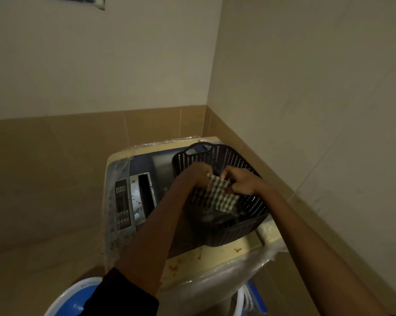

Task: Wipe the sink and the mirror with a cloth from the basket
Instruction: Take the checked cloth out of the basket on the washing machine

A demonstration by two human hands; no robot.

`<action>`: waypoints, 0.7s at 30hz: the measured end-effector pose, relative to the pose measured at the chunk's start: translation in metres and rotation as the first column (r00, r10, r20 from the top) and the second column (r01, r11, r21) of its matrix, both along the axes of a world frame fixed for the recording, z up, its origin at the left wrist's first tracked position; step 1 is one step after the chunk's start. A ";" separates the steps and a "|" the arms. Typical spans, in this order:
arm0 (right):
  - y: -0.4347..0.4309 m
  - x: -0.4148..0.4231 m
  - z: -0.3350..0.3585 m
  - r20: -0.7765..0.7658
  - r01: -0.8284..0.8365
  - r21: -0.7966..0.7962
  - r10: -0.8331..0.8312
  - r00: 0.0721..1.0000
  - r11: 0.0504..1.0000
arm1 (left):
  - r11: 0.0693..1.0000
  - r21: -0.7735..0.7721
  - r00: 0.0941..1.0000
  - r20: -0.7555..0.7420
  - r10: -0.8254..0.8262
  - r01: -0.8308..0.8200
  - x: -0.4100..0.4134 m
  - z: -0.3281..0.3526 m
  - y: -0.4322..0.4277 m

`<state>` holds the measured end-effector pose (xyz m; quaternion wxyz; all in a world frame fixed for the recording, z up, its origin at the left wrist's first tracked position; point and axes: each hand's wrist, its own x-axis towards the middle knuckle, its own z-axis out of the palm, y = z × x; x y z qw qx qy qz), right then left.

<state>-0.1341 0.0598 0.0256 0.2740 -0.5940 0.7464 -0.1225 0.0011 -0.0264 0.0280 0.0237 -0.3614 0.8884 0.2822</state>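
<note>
Both hands in the basket (pixel 249 215) now, dark and perforated, parked on the right half of the washing machine (pixel 215 258) lid, hard by the corner of the wall; left hand (pixel 198 176) and right hand (pixel 240 181) each pinched on an upper edge of the checked cloth (pixel 219 195), stretched between them just above the basket floor; best lifted straight up, clear of the rim; grip kept tight so no corner snags the holes; basket near the lid's right edge, so no dragging; sink and mirror nowhere in view.

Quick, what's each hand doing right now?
Left hand: closed on the checked cloth.
Right hand: closed on the same cloth, over the basket.
</note>
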 end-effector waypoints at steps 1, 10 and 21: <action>0.004 0.005 0.008 0.004 -0.003 -0.037 0.003 1.000 0.999 | 1.000 -0.014 0.998 -0.057 0.017 -0.018 0.008 0.008 0.005; 0.064 0.094 0.070 0.078 -0.041 -0.473 0.088 0.993 0.880 | 0.940 0.027 0.737 -0.614 0.283 -0.339 0.121 0.056 0.086; 0.162 0.311 0.070 0.506 -0.416 -0.345 0.540 0.673 0.841 | 0.729 0.053 0.382 -0.824 0.418 -0.683 0.359 0.044 0.269</action>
